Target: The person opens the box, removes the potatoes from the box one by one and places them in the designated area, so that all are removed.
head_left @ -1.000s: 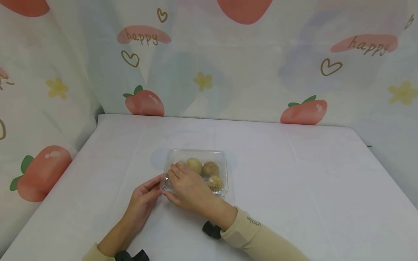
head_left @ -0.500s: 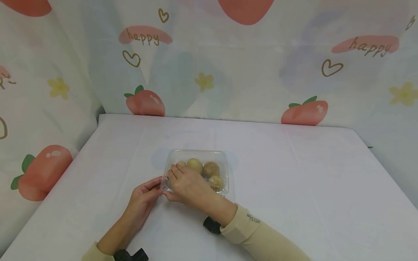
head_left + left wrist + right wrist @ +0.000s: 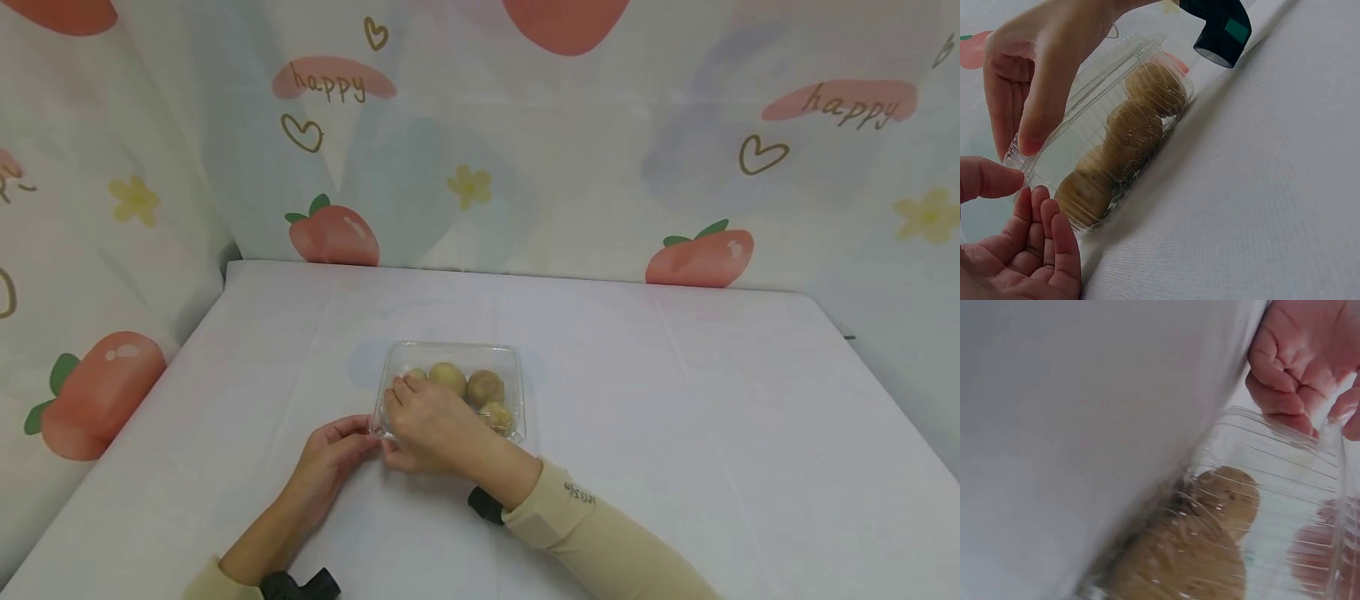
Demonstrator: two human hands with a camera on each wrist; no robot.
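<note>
A clear plastic clamshell box holds several potatoes; its lid lies over them. My left hand pinches the box's near left corner. In the left wrist view its thumb is at the rim, and the left fingers bend against the side below. My right hand reaches across the lid and grips the edge near that same corner. Its thumb comes down on the rim close to the left thumb. Ribbed side walls of the box show in the right wrist view.
The box stands on a table with a white cloth. Behind it hangs a printed curtain, and another patterned sheet borders the left side. A black wrist mount is on each forearm.
My right hand has bent its fingers more and its wrist has risen slightly; its thumb has shifted right along the near edge. The left hand and the box have hardly moved.
</note>
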